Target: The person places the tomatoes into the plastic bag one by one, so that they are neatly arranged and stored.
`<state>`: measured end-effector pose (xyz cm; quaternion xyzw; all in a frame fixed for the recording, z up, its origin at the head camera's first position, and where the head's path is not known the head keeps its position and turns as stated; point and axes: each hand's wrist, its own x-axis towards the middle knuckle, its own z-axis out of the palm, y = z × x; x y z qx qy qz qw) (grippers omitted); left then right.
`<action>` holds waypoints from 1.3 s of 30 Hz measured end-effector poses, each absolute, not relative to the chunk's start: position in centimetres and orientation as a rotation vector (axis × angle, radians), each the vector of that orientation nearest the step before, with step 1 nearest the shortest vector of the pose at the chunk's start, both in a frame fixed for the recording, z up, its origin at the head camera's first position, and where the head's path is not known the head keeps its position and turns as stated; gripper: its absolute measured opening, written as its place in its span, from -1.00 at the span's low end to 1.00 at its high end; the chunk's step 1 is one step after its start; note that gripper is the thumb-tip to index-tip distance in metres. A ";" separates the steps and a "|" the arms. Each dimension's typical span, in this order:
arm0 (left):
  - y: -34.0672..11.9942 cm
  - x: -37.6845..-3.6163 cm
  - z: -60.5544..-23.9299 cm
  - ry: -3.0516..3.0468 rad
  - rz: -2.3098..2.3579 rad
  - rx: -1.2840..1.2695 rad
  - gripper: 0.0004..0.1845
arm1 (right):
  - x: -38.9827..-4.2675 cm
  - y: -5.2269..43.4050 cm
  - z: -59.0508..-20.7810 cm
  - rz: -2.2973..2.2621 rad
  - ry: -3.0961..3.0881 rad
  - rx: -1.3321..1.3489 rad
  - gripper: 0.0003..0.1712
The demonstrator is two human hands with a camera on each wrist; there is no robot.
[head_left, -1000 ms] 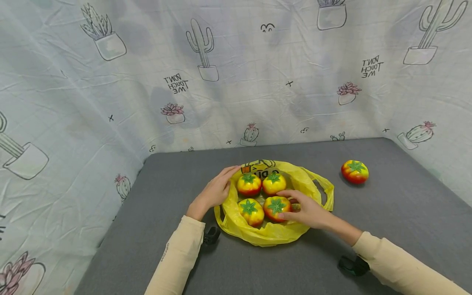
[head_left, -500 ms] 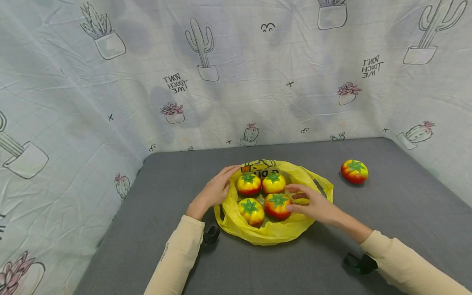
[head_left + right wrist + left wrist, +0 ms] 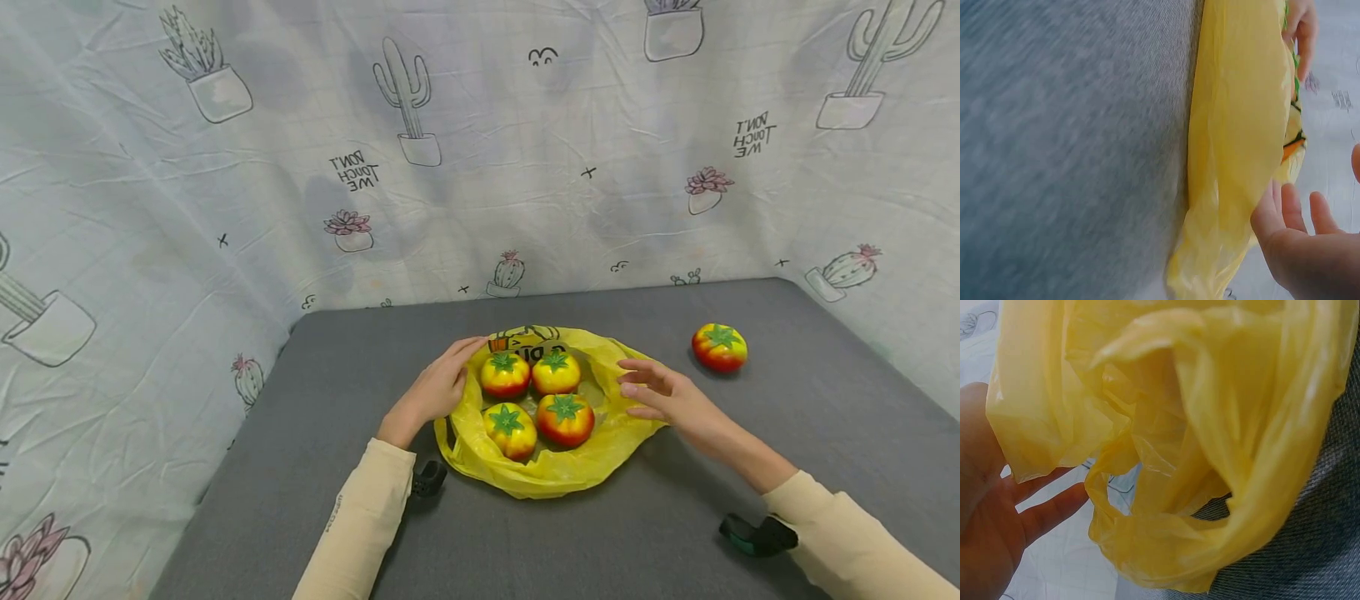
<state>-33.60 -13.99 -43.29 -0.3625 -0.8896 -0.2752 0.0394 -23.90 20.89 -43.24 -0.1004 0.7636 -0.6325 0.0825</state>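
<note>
A yellow plastic bag lies with its mouth spread open on the grey table. Inside sit several red-and-yellow tomato-like fruits with green star-shaped leaves. My left hand rests along the bag's left rim, fingers extended; the left wrist view shows some fingers behind the yellow plastic. At the right rim is my right hand, its fingers parted and slightly bent, holding no fruit. In the right wrist view, that hand is beside the bag's side; whether it touches the plastic I cannot tell.
One more tomato-like fruit lies on the table to the right of the bag. Behind the table hangs a pale cloth printed with cacti. A black strap device sits at my right wrist, another at my left.
My right hand has let go of the front right fruit in the bag and moved right to the bag's rim. That fruit stays inside. The left hand has hardly moved.
</note>
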 end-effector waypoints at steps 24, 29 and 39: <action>-14.0 -33.6 -43.2 -2.726 -0.853 -1.111 -0.40 | -22.9 28.0 -42.6 -2.549 1.674 -0.178 -0.73; -14.0 -33.5 -43.2 -2.728 -0.849 -1.102 -0.42 | -22.7 29.3 -42.9 -2.673 1.622 -0.052 -0.80; -13.9 -33.4 -43.1 -2.754 -0.841 -1.095 -0.41 | -22.6 31.7 -43.4 -2.579 1.982 0.379 -0.62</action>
